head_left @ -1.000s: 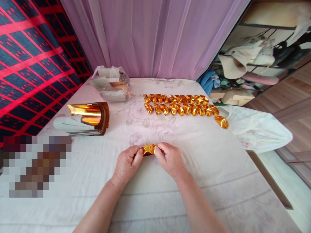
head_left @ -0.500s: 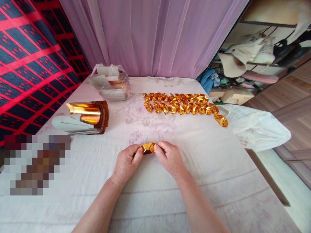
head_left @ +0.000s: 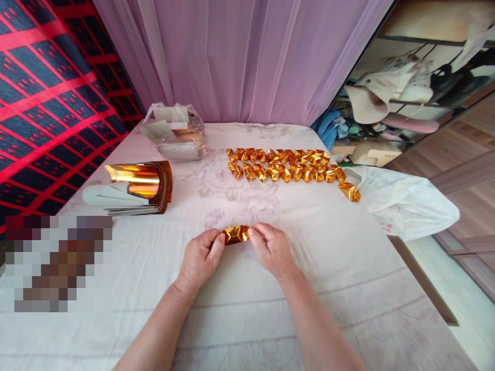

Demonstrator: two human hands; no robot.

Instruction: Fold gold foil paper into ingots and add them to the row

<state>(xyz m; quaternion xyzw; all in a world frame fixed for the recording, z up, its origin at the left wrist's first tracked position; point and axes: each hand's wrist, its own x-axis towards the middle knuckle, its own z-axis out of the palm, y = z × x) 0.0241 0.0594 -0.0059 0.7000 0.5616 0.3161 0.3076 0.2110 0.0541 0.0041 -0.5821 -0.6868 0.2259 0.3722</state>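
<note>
Head view is showing both forearms reaching in from the near edge, knuckles up. The left hand (head_left: 200, 256) and right hand (head_left: 271, 250) are each pinching an end of a gold foil piece (head_left: 236, 234), just above the white cloth (head_left: 340, 288).

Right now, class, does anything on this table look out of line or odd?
One folded gold piece lies apart, just past the right end of the two neat rows of gold pieces, near a white plastic bag. Both hands, left hand and right hand, pinch another gold piece.
</note>
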